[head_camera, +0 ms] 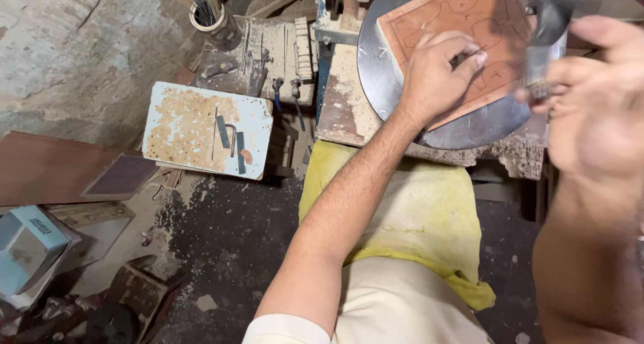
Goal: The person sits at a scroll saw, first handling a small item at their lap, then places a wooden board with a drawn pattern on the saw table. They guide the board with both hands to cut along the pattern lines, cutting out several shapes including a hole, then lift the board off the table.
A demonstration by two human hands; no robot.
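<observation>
1. Yellow dusty cloth (pixel 429 210) lies over the lap, nearest the camera, w/ the left forearm crossing above it
2. Right hand (pixel 594 95), blurred at frame right: fingers curled on a dark metal clamp-like part (pixel 547 32); exact grip can't be told
3. Left hand (pixel 436 75) rests on the flat reddish-brown wooden board w/ drawn outline shapes (pixel 469 22), fingers bunched together, pinching a small dark thing
4. Board lies on a round grey metal table (pixel 382 75)
5. Further left: white chipped panel (pixel 208 129), then a tin of thin rods (pixel 211 15)
</observation>
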